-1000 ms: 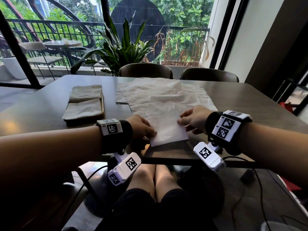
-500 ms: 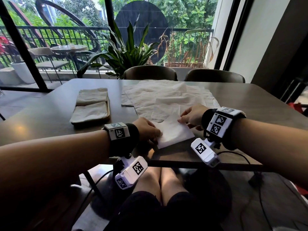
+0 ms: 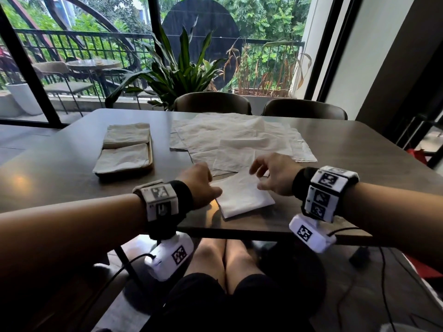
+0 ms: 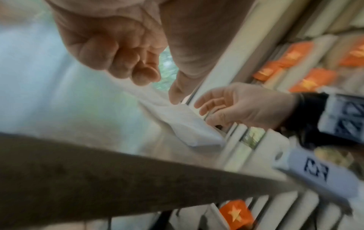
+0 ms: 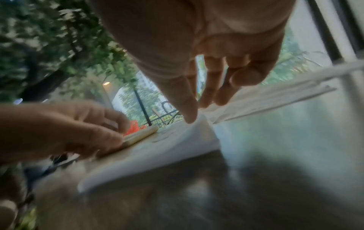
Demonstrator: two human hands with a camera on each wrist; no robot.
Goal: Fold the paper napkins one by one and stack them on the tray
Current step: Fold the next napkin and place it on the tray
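Observation:
A folded white napkin (image 3: 244, 200) lies near the table's front edge, between my hands. My left hand (image 3: 200, 183) sits at its left edge with curled fingers. The thumb lies on the paper, and in the right wrist view this hand (image 5: 78, 129) seems to pinch that edge. My right hand (image 3: 273, 173) hovers over the napkin's far right corner with fingers spread and fairly straight. Its fingertips (image 5: 190, 118) touch the napkin (image 5: 157, 155). To the left stands a wooden tray (image 3: 151, 153) holding two stacks of folded napkins (image 3: 123, 158). Both wrist views are blurred.
A loose pile of unfolded napkins (image 3: 230, 137) spreads across the table's middle, just beyond my hands. The dark table (image 3: 359, 168) shows bare surface on the right and front left. Two chairs (image 3: 212, 101) stand at the far side, with a plant and windows behind them.
My right hand has let go of the napkin's corner and opened its fingers above it. The left hand stays at the left edge. The napkin has barely shifted.

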